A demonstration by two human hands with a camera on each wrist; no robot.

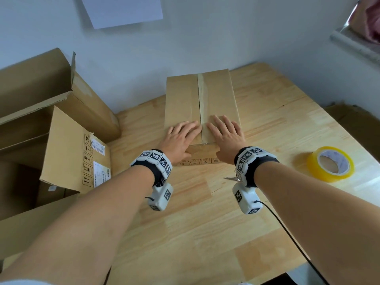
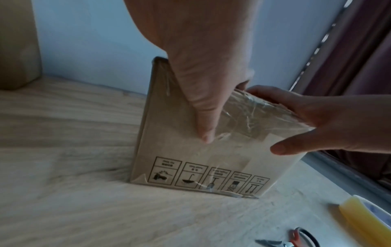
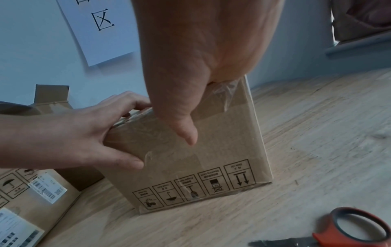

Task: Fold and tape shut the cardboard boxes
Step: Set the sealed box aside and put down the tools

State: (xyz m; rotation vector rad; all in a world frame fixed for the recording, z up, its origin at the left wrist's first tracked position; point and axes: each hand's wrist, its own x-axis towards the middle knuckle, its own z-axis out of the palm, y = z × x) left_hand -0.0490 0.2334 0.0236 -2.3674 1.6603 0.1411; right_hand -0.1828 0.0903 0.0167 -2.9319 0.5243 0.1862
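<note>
Fingers (image 1: 190, 125) of both hands lie straight and flat on the top of the closed brown cardboard box (image 1: 183, 99), left hand (image 1: 181, 136) and right hand (image 1: 225, 133) on either side of its clear tape seam (image 1: 202, 103), thumbs down its near face. It sits toward the far edge of the pale wooden desk (image 1: 195, 233). A yellow tape roll (image 1: 330, 163) lies by the right edge.

Both arms reach forward, tracker bands on the wrists. Left hand (image 1: 181, 136) lies flat, fingers straight, thumb hanging down. Right hand (image 1: 226, 134) mirrors it alongside, palm down, fingers probably pressing, thumb pointing downward too.
</note>
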